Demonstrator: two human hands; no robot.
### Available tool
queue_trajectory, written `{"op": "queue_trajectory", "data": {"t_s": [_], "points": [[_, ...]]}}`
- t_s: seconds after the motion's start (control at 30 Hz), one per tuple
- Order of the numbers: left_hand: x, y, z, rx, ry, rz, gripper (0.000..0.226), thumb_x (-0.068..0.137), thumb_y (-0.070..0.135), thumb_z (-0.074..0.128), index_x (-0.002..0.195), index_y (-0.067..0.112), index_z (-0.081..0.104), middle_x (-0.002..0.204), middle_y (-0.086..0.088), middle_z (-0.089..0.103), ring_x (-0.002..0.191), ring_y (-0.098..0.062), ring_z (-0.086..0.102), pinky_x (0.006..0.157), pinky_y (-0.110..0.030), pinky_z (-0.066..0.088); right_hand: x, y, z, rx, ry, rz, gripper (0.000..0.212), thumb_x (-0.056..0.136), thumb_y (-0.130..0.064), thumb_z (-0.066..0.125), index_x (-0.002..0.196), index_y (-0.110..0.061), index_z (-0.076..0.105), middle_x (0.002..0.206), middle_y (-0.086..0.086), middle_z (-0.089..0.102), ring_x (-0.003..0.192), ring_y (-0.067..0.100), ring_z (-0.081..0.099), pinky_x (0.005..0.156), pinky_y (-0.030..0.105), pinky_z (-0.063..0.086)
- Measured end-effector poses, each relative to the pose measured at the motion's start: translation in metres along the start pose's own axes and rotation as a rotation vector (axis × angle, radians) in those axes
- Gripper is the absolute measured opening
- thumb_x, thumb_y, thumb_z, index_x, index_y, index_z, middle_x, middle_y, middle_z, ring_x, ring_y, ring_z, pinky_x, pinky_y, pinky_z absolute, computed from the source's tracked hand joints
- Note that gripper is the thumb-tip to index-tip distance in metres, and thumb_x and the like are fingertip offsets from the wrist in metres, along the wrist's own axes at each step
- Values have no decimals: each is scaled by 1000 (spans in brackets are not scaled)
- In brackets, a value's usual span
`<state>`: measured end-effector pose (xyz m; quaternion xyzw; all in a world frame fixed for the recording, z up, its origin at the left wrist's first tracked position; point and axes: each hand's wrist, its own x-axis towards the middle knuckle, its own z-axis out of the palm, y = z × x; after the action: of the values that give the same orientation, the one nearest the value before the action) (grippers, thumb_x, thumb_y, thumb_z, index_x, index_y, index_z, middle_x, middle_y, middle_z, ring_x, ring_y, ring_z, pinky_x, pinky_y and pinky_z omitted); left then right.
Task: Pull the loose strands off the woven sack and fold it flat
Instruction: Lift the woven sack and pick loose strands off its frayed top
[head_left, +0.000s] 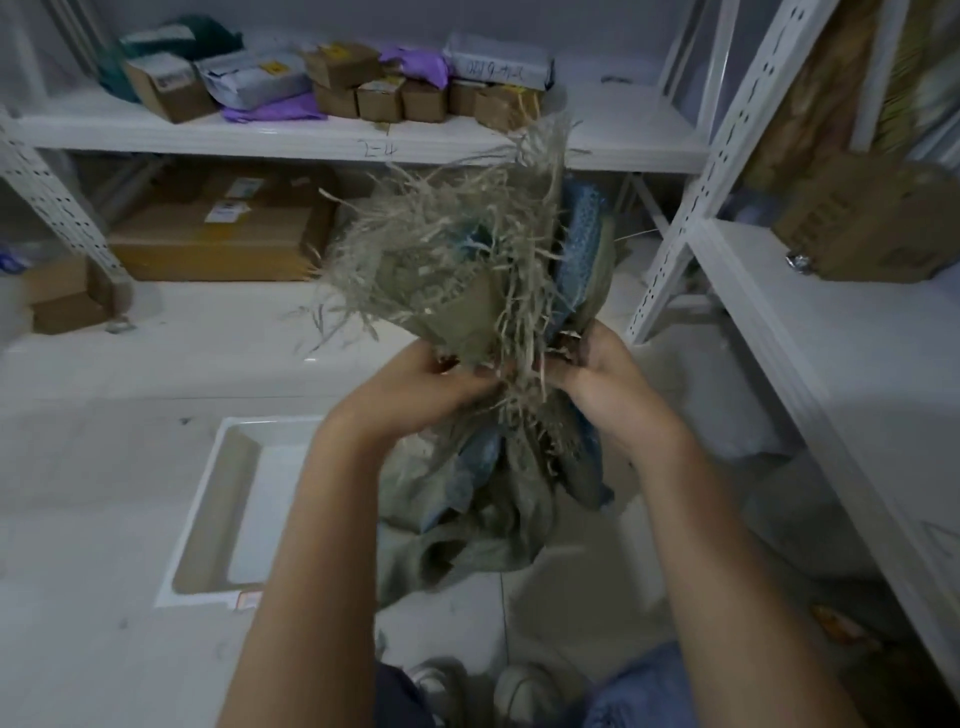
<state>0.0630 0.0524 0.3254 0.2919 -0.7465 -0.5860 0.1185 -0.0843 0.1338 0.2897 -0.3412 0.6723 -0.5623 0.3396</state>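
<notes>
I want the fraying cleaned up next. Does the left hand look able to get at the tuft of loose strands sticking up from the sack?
Probably yes. The left hand grips the sack just below the strands, with nothing between them.

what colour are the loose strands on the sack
Pale beige loose strands, clearest in the head view.

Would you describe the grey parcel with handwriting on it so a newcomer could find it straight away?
Start at the white shelf along the back wall, upper level. At the right end of its row of parcels, atop the small brown boxes, lies the grey parcel. It alone carries dark handwritten characters across its side.
</notes>
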Motion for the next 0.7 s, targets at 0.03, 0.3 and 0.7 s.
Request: {"op": "queue_trajectory", "data": {"t_s": [0.03,0.3,0.7], "points": [[5,0,6,-18,0,29,17,90,27,59,104,36,56,100,22,61,92,8,58,81,-11,44,-1,-2,0,17,17,-26,34,90,-4,59,120,-17,54,113,-5,65,109,14,61,96,31,49],[30,-6,21,-170,234,158,25,91,25,58,114,15,58,99,9,64,87,3,60,66,-2,48,-3,-7,-4,-2,232,-83,12,88,-10,62,91,-22,62,89,-5,68,85,8,65,75,16,52],[39,-2,32,-306,523,12,27,80,26,71,72,4,58,72,-16,61,70,-21,60,72,-36,55,-13,-17,2,-100,59,-222,40,70,-17,80,96,-36,55,98,-19,64,91,-11,60,74,3,45]]}}
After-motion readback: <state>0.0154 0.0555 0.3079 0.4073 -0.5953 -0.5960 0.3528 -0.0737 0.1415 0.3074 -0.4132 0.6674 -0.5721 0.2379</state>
